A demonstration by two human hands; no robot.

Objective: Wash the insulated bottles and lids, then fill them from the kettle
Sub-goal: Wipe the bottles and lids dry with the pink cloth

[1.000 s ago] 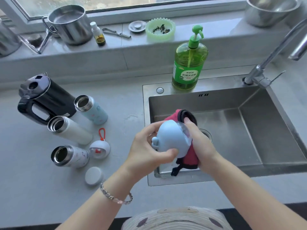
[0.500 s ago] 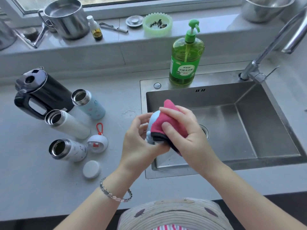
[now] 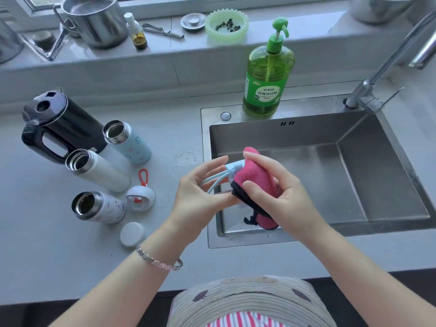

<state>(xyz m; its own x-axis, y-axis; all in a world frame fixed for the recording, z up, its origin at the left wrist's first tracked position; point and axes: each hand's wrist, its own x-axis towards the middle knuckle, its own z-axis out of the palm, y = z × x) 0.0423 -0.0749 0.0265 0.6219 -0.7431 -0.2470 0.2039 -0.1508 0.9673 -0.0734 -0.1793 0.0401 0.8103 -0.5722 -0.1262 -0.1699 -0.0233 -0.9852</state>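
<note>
Washing a blue lid (image 3: 234,165) over the sink (image 3: 271,135)
The left hand (image 3: 198,192) pinches the lid. The right hand (image 3: 278,187) squeezes a pink cloth (image 3: 256,178) round it. Next, I think, it needs rinsing under the tap (image 3: 368,90).

- The light-blue lid (image 3: 234,165) was mostly hidden under the pink cloth (image 3: 257,180); only one corner and its cord loop showed.
- The lid's underside, held in the left hand (image 3: 200,197), was out of sight.
- The right hand (image 3: 283,197), gripping the cloth, covered the cloth's middle.
- The steel bowl (image 3: 377,8) and the steel pot (image 3: 94,22) were cut off by the top edge.
- The faucet (image 3: 389,57) spout ran out past the right edge.
- A rounded object (image 3: 9,43) at the left edge was too cropped to identify.
- The small print on the soap bottle (image 3: 265,94) was unreadable.
- The dark bits in the green dish (image 3: 226,36) were too small to name.
- The kettle (image 3: 63,123) base sat behind the white bottle (image 3: 99,171).
</note>
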